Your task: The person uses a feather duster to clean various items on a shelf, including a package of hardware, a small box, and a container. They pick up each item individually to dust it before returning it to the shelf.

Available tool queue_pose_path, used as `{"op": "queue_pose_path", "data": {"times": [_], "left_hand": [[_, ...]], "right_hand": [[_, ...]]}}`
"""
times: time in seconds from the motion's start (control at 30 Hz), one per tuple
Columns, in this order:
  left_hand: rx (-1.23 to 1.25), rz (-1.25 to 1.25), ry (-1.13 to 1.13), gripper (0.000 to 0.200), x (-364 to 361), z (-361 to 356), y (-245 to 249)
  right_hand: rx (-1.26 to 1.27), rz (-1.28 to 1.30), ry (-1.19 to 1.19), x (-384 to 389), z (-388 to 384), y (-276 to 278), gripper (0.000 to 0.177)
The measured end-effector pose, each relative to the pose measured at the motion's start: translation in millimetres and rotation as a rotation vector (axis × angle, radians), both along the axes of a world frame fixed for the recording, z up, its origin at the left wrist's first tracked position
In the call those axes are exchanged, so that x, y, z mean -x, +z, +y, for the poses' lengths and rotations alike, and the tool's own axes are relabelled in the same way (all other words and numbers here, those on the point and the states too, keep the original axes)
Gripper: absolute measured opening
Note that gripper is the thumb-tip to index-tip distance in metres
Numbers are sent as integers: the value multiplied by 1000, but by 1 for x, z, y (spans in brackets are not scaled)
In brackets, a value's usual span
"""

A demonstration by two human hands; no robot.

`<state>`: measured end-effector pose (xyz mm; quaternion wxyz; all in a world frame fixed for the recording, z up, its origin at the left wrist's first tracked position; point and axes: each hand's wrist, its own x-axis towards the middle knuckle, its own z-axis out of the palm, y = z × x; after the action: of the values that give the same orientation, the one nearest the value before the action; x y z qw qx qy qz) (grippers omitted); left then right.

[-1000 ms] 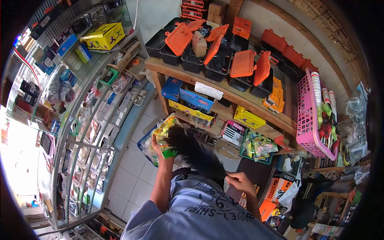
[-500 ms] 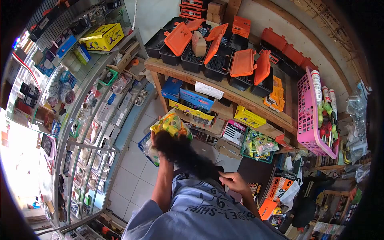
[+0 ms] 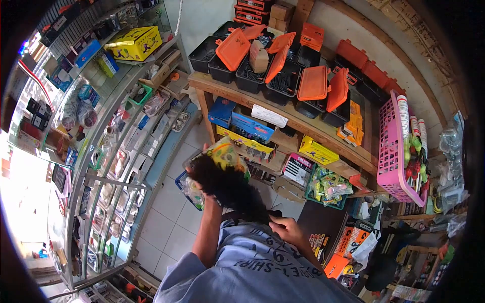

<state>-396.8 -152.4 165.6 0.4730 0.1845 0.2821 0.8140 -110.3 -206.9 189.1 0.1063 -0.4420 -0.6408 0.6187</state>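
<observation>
Support the packet (image 3: 223,150) with the left hand (image 3: 203,193), finger closure indeterminable; stroke the duster (image 3: 225,183) lightly, fingers of the right hand (image 3: 288,230) pinching its end.

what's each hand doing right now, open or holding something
Left hand: holding the yellow plastic packet, fingers partly hidden.
Right hand: closed on the near end of the black fluffy duster.
</observation>
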Motion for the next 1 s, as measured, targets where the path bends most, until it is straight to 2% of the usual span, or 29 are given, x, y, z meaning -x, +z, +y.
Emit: {"op": "queue_pose_path", "data": {"times": [0.03,0.17,0.23,0.27,0.33,0.4,0.47,0.5,0.57,0.67,0.8,0.83,1.0], "left_hand": [[-190,-348,-62,90,5,-3,5],[-122,-338,21,86,10,-6,13],[-218,-344,-115,80,3,-4,1],[-218,-346,-117,80,-3,-3,-5],[-80,-226,-92,74,-20,2,-15],[-79,-259,-110,69,-23,7,-21],[175,574,192,74,-14,6,-23],[174,574,193,74,-7,4,-8],[-159,-351,-52,83,9,-4,20],[-44,-311,56,84,18,-8,26],[-40,-320,-6,85,3,-5,11],[-155,-123,35,81,-6,-2,3],[-160,-225,18,76,-5,0,0]], "right_hand": [[11,-49,14,-7,-2,-5,35],[-77,26,12,-16,-8,-14,36],[-169,60,-13,-10,-8,-18,32],[-170,58,-15,-4,-4,-12,32],[-17,-58,43,9,8,2,30],[-26,-35,24,13,8,-2,28],[-35,-14,7,11,7,-6,28],[-4,-11,-9,6,4,-8,28],[27,-11,-14,-7,-4,-16,29],[-61,34,-41,-24,-10,-26,30],[14,-23,1,-13,-4,-9,34],[67,-30,-17,-5,-2,-3,34],[11,62,-45,16,5,-3,32]]}}
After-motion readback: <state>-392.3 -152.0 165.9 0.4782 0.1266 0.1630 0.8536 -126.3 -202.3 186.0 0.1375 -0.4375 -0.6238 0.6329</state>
